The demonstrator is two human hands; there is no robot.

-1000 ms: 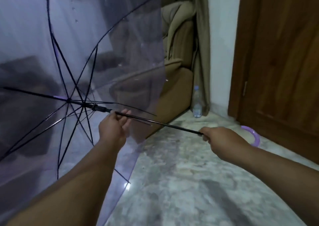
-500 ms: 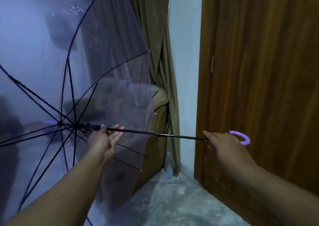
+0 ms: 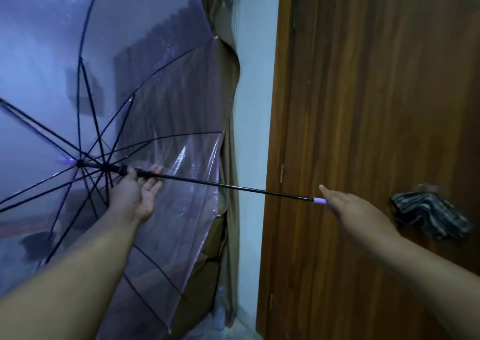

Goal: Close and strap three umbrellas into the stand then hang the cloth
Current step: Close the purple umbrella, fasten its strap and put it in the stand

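1. I have the clear purple umbrella point(image 3: 109, 85) fully open and held sideways, its canopy filling the left of the view and its black shaft point(image 3: 220, 183) running right toward the wooden door point(image 3: 376, 132).
2. My left hand point(image 3: 135, 194) sits at the runner end of the shaft, just right of where the ribs meet. The thumb side wraps the shaft while the other fingers point(image 3: 155, 170) lie fairly straight along it, so I judge it a light grip, not a firm clamp.
3. My right hand point(image 3: 348, 209) is at the purple handle point(image 3: 320, 200) on the near right. I see only its back with one finger pointing along the shaft; the handle vanishes under it, so I take it as held, though I cannot see the curl of the fingers.
4. A striped cloth point(image 3: 428, 217) hangs on the door, to the right.
5. Progress, as I judge it: this umbrella is not yet closed or strapped, and no stand or other umbrellas are in view. Most of the task looks left.
6. A brown curtain point(image 3: 228, 80) hangs behind the canopy, in the far corner.
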